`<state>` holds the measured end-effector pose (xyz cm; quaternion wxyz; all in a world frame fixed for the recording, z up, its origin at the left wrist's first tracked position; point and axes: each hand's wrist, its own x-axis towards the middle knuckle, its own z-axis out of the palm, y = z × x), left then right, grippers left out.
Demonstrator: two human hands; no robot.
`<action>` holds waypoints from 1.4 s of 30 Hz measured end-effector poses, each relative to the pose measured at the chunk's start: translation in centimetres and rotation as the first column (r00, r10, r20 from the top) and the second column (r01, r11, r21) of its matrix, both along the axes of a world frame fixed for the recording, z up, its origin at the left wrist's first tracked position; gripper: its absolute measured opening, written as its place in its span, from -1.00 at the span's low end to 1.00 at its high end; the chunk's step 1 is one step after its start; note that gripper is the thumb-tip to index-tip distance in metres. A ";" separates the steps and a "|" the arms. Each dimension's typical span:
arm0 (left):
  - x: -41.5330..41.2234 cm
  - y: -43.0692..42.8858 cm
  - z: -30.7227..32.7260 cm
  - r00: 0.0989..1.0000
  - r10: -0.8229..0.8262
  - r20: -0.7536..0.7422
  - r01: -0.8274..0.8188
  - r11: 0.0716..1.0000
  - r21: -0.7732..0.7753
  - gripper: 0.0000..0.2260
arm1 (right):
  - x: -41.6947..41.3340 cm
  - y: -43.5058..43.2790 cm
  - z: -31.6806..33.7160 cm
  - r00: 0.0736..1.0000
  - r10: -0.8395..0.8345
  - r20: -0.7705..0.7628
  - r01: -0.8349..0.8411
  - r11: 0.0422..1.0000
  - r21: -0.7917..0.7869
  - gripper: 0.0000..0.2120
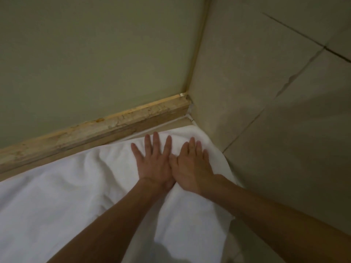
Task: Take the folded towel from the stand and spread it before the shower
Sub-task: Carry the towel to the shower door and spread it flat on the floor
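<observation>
White towel lies unfolded; left hand and right hand press flat, fingers straight. Risk: wrinkles persist if palms drag cloth.

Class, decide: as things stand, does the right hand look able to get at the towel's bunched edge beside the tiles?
Probably yes: the right hand lies flat on the towel, its fingers right beside that edge, nothing between.

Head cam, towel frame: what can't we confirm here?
- towel extent: head view, cut off by the left and bottom frame edges.
- Cloth under the palms: covered by the left hand and right hand, both flat on it.
- Towel's near middle: crossed by the forearms.
- Shower and stand: outside the head view; only a wooden strip and tiled wall show.
</observation>
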<state>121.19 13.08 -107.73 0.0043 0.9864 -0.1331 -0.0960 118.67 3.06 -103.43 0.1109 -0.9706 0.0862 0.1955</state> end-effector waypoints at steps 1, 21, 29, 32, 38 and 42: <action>-0.1 0.0 0.0 1.000 0.014 0.001 -0.014 1.000 -0.018 -0.36 | 0.4 -0.4 -0.2 1.000 0.014 -0.008 -0.013 0.999 0.031 -0.34; -4.0 2.2 2.0 0.994 0.015 -0.107 -0.030 0.989 -0.142 -0.39 | -4.6 -3.8 -0.2 0.943 0.256 0.213 -0.309 0.912 0.271 -0.56; -9.3 2.4 4.8 0.979 -0.195 -0.060 0.190 0.978 -0.083 -0.35 | -11.4 -3.8 1.3 0.914 0.215 0.344 -0.286 0.943 0.169 -0.61; -12.0 2.9 5.4 0.954 -0.298 -0.027 0.296 0.954 -0.051 -0.39 | -14.5 -3.7 1.9 0.908 0.034 0.418 -0.136 0.966 0.218 -0.65; -19.4 4.2 5.1 0.843 -0.533 -0.073 0.536 0.844 0.017 -0.30 | -20.1 -3.7 2.0 0.941 -0.009 0.339 -0.034 0.992 0.120 -0.66; -23.5 4.4 4.7 0.845 -0.529 -0.077 0.531 0.847 0.015 -0.19 | -23.5 -3.4 1.9 0.962 0.038 0.271 -0.059 0.996 0.070 -0.61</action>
